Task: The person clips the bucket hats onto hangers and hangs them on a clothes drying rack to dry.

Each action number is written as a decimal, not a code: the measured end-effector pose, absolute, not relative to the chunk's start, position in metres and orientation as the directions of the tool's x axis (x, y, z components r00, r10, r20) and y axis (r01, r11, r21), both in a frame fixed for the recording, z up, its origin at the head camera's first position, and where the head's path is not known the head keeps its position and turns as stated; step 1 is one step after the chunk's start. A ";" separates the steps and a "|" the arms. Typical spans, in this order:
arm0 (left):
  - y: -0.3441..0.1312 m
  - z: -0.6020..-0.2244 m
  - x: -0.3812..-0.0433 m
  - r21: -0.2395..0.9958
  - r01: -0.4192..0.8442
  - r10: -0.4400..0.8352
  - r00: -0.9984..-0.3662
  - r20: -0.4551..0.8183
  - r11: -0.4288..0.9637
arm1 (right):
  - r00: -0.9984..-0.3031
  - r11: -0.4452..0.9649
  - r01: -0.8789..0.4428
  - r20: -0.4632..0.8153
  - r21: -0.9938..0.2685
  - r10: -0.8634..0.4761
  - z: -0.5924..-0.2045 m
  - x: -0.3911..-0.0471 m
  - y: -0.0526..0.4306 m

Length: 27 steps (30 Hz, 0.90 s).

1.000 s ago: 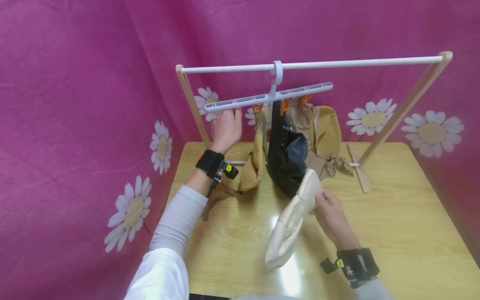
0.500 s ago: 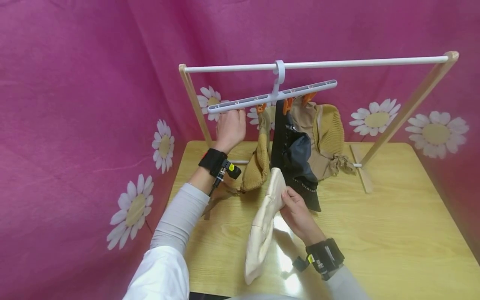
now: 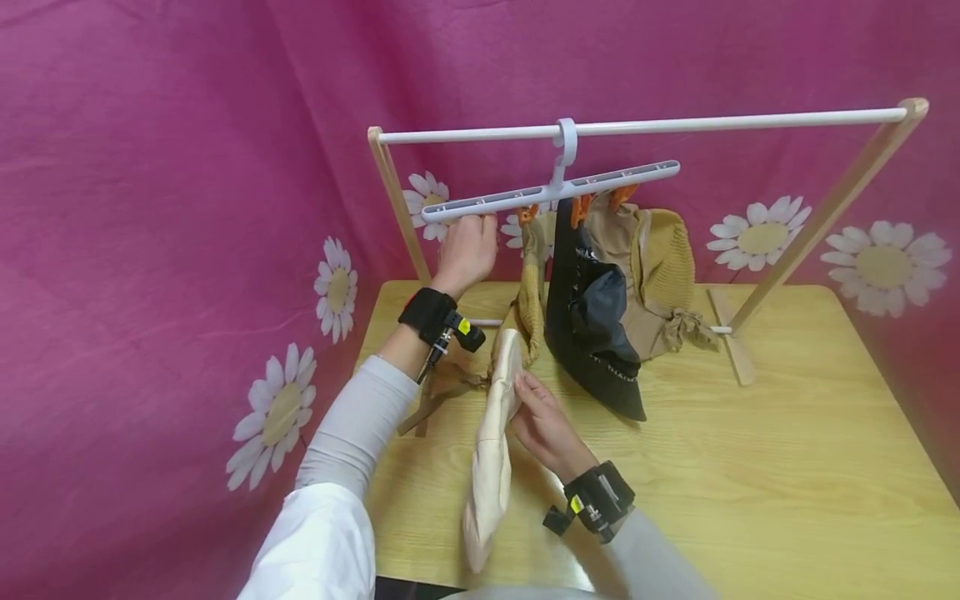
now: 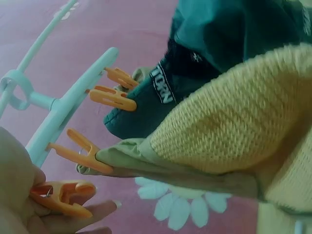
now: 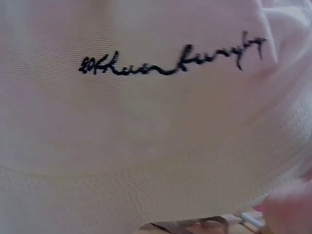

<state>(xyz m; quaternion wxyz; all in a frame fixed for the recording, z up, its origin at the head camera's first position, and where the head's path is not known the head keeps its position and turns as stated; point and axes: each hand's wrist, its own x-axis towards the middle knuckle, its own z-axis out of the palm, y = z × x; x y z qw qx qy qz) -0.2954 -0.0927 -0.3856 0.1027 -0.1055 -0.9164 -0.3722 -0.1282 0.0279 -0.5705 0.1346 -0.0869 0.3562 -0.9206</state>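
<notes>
My left hand (image 3: 468, 250) is raised under the left end of the white hanger (image 3: 622, 177), holding an orange clip (image 4: 63, 197) attached there. In my right hand (image 3: 551, 429) is a cream bucket hat (image 3: 491, 450), gripped by its edge and hanging below the hanger. Black script lettering (image 5: 170, 63) runs across its fabric in the right wrist view. Other orange clips (image 4: 83, 153) on the hanger hold a woven tan hat (image 4: 219, 117), a black hat (image 3: 600, 308) and, farther right, another tan hat (image 3: 667, 258) with a tied bow.
The hanger hooks over the white bar (image 3: 712, 127) of a rack with wooden legs (image 3: 832, 212). The rack stands on a light wooden table (image 3: 787, 467). A pink cloth with daisies (image 3: 187, 208) surrounds the table at the back and sides.
My right hand has carried the cream hat leftward, from in front of the black hat to in front of the left tan hat. My left hand stays at the hanger's left end.
</notes>
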 end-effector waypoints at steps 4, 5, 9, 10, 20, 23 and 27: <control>-0.094 -0.384 -0.299 0.701 0.278 0.153 -0.960 0.236 0.657 | -0.959 -0.736 0.214 0.006 -0.643 -0.284 -0.570 -0.139 0.010; -0.094 -0.384 -0.301 0.710 0.274 0.159 -0.961 0.226 0.648 | -0.962 -0.743 0.225 -0.020 -0.630 -0.274 -0.570 -0.142 0.006; -0.096 -0.384 -0.302 0.737 0.255 0.165 -0.967 0.194 0.625 | -0.965 -0.739 0.251 -0.103 -0.625 -0.241 -0.569 -0.155 -0.008; -0.096 -0.384 -0.302 0.747 0.249 0.166 -0.968 0.187 0.617 | -0.965 -0.735 0.255 -0.118 -0.628 -0.234 -0.568 -0.158 -0.011; -0.101 -0.381 -0.299 0.855 0.141 0.166 -0.984 0.065 0.499 | -0.973 -0.678 0.231 -0.160 -0.697 -0.167 -0.552 -0.181 -0.032; -0.102 -0.380 -0.299 0.871 0.109 0.175 -0.984 0.027 0.479 | -0.977 -0.650 0.213 -0.168 -0.729 -0.131 -0.547 -0.190 -0.034; -0.103 -0.379 -0.302 0.878 0.103 0.209 -0.978 0.004 0.467 | -0.974 -0.620 0.219 -0.203 -0.753 -0.097 -0.541 -0.202 -0.033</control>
